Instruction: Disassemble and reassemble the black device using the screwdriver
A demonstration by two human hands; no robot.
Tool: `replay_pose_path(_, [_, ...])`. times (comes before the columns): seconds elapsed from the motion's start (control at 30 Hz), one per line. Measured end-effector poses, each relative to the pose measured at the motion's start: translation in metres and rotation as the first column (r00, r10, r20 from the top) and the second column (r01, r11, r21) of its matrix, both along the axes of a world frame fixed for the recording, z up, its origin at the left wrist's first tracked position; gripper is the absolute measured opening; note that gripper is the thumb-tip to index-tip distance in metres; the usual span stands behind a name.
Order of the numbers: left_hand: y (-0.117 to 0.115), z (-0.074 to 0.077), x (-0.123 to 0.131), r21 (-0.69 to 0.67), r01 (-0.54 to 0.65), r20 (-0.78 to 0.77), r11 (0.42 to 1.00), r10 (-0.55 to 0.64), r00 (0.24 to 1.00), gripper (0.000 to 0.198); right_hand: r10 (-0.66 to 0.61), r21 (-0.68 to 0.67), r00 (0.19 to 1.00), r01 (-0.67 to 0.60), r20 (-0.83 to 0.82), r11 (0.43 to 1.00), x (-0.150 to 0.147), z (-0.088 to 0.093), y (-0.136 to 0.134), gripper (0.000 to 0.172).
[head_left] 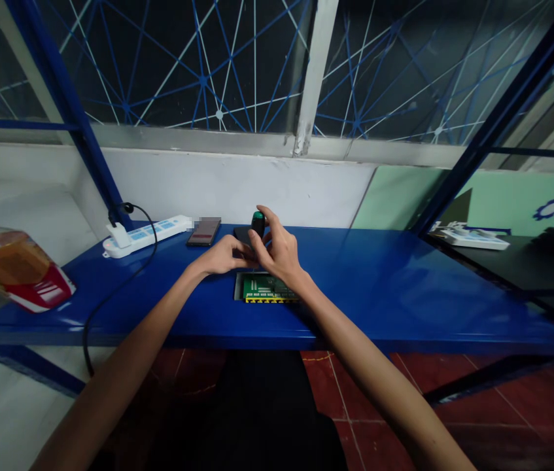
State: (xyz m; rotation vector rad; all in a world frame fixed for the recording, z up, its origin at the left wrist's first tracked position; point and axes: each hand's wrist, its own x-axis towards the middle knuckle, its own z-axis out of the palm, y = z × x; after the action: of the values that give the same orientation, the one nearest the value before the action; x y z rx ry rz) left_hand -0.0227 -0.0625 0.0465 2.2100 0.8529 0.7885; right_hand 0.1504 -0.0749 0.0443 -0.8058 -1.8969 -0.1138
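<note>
Left hand (222, 255) and right hand (282, 250) meet near the middle of the blue surface (365, 281). On the left, the fingers are bent and gathered low beside a black tool with a green cap (258, 224); whether they pinch its lower part or only rest near it, I cannot tell. On the right, the hand grips the tool's handle, thumb against its side and one fingertip at the cap.

From the far left, a bottle of amber liquid (14, 261) with a red and white label stands well apart from the hands. Next come a white power strip (161, 229), a black cable (148, 261) hanging over the front edge, and a dark phone (205, 231) lying flat beyond the left hand.

A green circuit board (259, 286) lies just below the hands, on the person's side, its long axis running left to right and a yellow strip (269, 300) along its near edge. The tool stands close to upright, crosswise to that axis. Its tip is hidden, so contact with the board cannot be told. The right arm (350, 337) is nearer, covering the board's right end.
</note>
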Motion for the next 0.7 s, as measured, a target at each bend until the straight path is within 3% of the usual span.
replay_pose_path(0.43, [0.0003, 0.0009, -0.002, 0.008, 0.08, -0.04, 0.997, -0.08, 0.996, 0.015, -0.014, -0.028, 1.0, 0.014, 0.008, 1.0, 0.0002, -0.0009, 0.0001, 0.049])
replay_pose_path(0.7, [0.0015, -0.002, -0.0001, 0.039, 0.018, 0.0, 0.999, -0.018, 1.0, 0.012, -0.009, -0.037, 1.0, 0.009, 0.005, 0.999, 0.0004, 0.0008, -0.0025, 0.049])
